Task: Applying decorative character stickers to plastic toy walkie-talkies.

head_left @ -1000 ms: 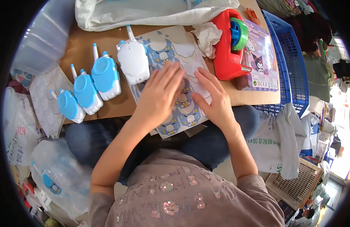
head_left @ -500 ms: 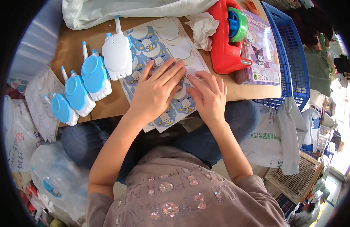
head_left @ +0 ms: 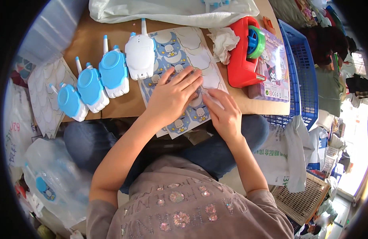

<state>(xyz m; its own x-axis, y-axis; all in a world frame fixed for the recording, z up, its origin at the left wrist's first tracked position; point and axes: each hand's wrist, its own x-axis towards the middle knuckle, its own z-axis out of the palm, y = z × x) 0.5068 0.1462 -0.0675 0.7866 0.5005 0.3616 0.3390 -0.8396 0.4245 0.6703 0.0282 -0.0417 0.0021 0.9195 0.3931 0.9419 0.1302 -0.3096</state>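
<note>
Four toy walkie-talkies stand in a row on the cardboard table [head_left: 120,107]: three blue ones [head_left: 90,88] to the left and one white one [head_left: 140,56] at the right end, its lower part lying on the far left corner of the sticker sheet [head_left: 173,47]. There is one sticker sheet in front of the person, one red tape dispenser [head_left: 243,59] to the right, one crumpled tissue [head_left: 223,42] just left of it, one purple box [head_left: 274,67] and one blue basket [head_left: 301,67] farther right.

The left hand [head_left: 174,95] lies flat on the middle of the sheet, fingers spread and extended, pressing it down and gripping nothing. The right hand [head_left: 223,111] rests on the sheet's right near edge, fingers bent toward a white cut-out; whether they pinch a sticker cannot be told.

Both hands cover the sheet's centre, so the stickers beneath are hidden. The sheet's near corner hangs over the table edge above the lap. A white bag [head_left: 172,10] is cut off at the far edge.
</note>
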